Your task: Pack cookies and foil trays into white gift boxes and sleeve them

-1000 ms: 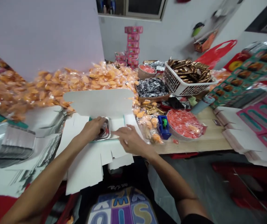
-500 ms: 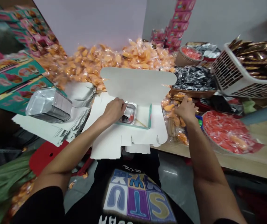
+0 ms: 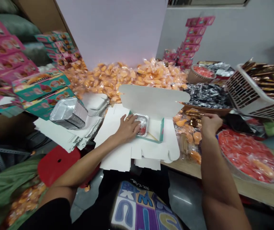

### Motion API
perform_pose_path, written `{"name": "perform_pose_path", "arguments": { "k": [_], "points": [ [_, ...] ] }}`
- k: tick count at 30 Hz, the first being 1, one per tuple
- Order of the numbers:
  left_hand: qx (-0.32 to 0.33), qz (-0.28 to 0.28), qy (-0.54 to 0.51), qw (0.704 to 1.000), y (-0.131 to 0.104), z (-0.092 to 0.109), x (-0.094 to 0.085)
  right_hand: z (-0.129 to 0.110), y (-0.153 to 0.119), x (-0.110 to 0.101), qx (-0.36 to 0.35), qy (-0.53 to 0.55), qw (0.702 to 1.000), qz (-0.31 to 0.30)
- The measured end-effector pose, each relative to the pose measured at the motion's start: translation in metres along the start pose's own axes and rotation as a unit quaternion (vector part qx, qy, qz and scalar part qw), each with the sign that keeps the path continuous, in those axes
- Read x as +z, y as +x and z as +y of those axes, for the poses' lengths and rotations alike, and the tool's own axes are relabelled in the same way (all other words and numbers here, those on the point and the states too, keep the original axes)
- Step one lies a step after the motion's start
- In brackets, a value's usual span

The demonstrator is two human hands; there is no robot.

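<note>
An open carton (image 3: 155, 103), white inside with a teal rim, lies on flat white card blanks (image 3: 117, 153). In its left part sits a foil tray (image 3: 147, 123) with something red in clear wrap inside. My left hand (image 3: 126, 129) rests over the left edge of the tray, fingers apart, covering part of it. To the right, my right hand (image 3: 211, 124) pinches the end of a shiny gold packet (image 3: 194, 114). That packet is above orange pieces in clear wrap (image 3: 181, 122). A thin wooden stick (image 3: 153, 136) lies in the carton.
Wrapped orange pieces (image 3: 117, 78) are heaped along the back. Stacked foil trays (image 3: 67, 113) lie left, near teal boxes (image 3: 48, 92). Right are a bowl of red packets (image 3: 244, 153), black packets (image 3: 206, 95) and a white basket (image 3: 244, 91) of gold packets. A red stool (image 3: 57, 163) stands below left.
My right hand has moved right and now pinches a gold packet. My left hand has spread its fingers over the foil tray. The camera view has shifted, so everything sits lower and further right.
</note>
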State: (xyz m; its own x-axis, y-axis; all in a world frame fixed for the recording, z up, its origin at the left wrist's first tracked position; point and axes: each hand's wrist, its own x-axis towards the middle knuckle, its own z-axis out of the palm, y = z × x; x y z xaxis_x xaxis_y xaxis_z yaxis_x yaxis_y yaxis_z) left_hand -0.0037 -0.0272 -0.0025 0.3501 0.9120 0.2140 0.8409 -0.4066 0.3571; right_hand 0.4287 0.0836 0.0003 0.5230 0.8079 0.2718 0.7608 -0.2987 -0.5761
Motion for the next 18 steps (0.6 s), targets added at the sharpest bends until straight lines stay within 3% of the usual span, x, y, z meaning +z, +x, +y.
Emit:
{"name": "perform_pose_path", "arguments": {
  "k": [3, 5, 6, 7, 8, 10, 12, 13, 15, 18],
  "points": [
    [-0.087, 0.075, -0.065, 0.991, -0.009, -0.010, 0.005, -0.004, -0.018, -0.039, 0.042, 0.055, 0.992, 0.107],
    [-0.122, 0.063, -0.113, 0.984, -0.013, -0.016, 0.011, -0.018, -0.044, -0.068, 0.005, 0.172, 0.965, 0.198],
    [-0.130, 0.051, -0.131, 0.981, -0.013, -0.017, 0.015, -0.029, -0.060, -0.079, -0.031, 0.256, 0.938, 0.233],
    [-0.133, 0.039, -0.144, 0.980, -0.013, -0.017, 0.018, -0.042, -0.077, -0.087, -0.077, 0.328, 0.917, 0.214],
    [-0.135, 0.030, -0.152, 0.979, -0.011, -0.016, 0.022, -0.056, -0.094, -0.090, -0.120, 0.379, 0.904, 0.156],
    [-0.139, 0.018, -0.160, 0.977, -0.008, -0.011, 0.025, -0.087, -0.123, -0.082, -0.196, 0.411, 0.889, -0.049],
    [-0.145, 0.007, -0.165, 0.976, -0.005, -0.006, 0.026, -0.117, -0.139, -0.057, -0.266, 0.379, 0.854, -0.238],
    [-0.149, 0.001, -0.169, 0.974, -0.004, -0.005, 0.025, -0.131, -0.142, -0.040, -0.302, 0.350, 0.835, -0.297],
    [-0.152, -0.007, -0.182, 0.971, -0.003, -0.004, 0.024, -0.155, -0.140, -0.006, -0.371, 0.278, 0.812, -0.355],
    [-0.152, -0.006, -0.204, 0.967, -0.007, -0.006, 0.026, -0.172, -0.129, 0.025, -0.443, 0.137, 0.814, -0.348]
  ]
}}
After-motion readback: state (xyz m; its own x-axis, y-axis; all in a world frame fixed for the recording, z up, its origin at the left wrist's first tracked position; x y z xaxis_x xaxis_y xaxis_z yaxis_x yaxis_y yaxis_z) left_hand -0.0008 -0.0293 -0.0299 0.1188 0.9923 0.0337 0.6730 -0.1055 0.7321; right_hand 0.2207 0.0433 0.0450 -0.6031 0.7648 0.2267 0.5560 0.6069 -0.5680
